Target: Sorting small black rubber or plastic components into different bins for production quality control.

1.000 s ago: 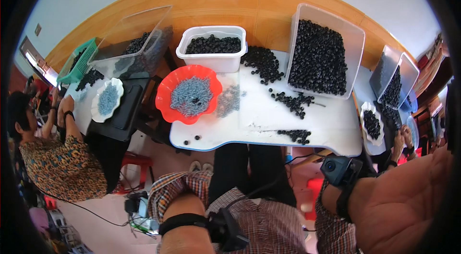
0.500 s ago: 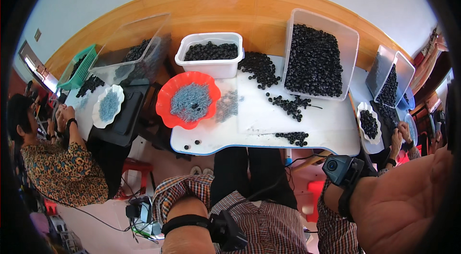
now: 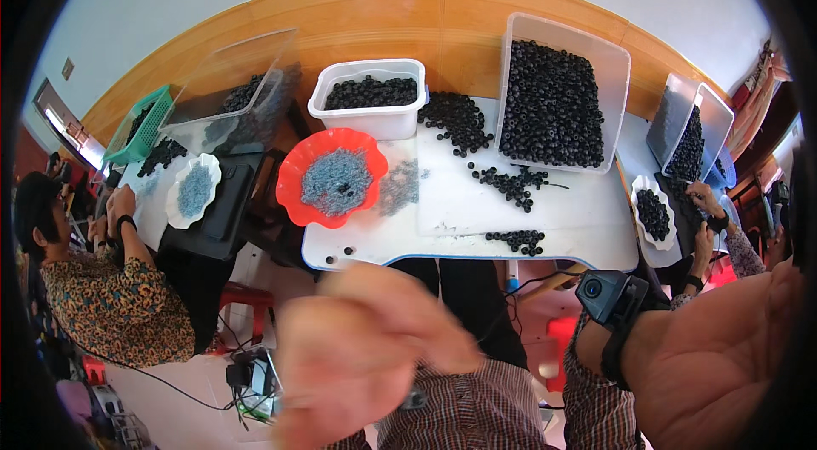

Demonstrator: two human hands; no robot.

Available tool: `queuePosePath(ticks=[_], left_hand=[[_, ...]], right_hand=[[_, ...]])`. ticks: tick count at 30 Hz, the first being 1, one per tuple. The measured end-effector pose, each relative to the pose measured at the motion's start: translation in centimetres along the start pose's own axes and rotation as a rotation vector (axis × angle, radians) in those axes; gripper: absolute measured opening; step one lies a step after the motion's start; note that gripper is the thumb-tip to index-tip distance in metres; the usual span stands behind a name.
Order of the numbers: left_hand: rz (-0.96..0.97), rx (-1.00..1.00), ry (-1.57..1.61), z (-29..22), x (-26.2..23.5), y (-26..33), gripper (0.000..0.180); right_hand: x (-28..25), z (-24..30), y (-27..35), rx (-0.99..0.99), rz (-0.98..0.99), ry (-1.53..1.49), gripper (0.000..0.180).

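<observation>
My left hand [image 3: 374, 339] is raised close in front of me, smeared by motion. Its fingers blur together, and I cannot make out anything in them. Low on the right, the wide bare palm of my right hand [image 3: 706, 356] faces up near the picture's edge, its fingers lost in the dark rim. A small camera [image 3: 601, 295] is strapped to the right wrist. Beyond the left hand, a red scalloped bowl [image 3: 294, 165] holds small pale blue pieces with a few black ones. Small black ring-like parts [image 3: 516, 241] lie on the white table [image 3: 442, 203].
A white tub [image 3: 366, 120] and a large clear bin [image 3: 621, 101], both full of black parts, stand at the back. More loose parts [image 3: 459, 122] lie between them. Co-workers sit at both sides; on the left one wears a patterned shirt [image 3: 119, 305].
My left hand has come up into the middle of the view, where only the forearm showed before. The right hand stays about where it was.
</observation>
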State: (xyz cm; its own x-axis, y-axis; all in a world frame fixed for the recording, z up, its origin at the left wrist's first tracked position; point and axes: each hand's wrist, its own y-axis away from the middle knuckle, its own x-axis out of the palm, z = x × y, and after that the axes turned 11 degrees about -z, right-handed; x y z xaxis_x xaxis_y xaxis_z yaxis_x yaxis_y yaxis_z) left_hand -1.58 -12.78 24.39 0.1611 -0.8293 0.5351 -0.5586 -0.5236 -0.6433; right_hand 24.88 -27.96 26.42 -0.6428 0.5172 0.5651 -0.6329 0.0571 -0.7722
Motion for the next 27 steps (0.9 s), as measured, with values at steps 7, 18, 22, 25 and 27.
queuePosePath(ticks=[7,18,22,25,27], left_hand=[[0.008,0.025,-0.009,-1.8,-0.1,0.7,0.030],[-0.028,0.091,0.002,-3.7,-0.7,2.7,0.027],[-0.035,0.109,0.004,-4.6,-1.4,3.4,0.025],[-0.034,0.112,0.006,-5.4,-1.5,3.7,0.025],[-0.027,0.104,0.008,-6.0,-1.7,4.1,0.024]], right_hand=[[2.0,-1.1,0.1,0.000,0.000,-0.032,0.044],[3.1,-1.8,-1.0,0.007,0.045,-0.032,0.041],[4.0,-2.2,-0.7,0.007,0.052,-0.032,0.040],[2.0,-1.3,-2.0,0.003,0.049,-0.025,0.039],[2.5,-1.3,-1.1,-0.005,0.036,-0.016,0.038]])
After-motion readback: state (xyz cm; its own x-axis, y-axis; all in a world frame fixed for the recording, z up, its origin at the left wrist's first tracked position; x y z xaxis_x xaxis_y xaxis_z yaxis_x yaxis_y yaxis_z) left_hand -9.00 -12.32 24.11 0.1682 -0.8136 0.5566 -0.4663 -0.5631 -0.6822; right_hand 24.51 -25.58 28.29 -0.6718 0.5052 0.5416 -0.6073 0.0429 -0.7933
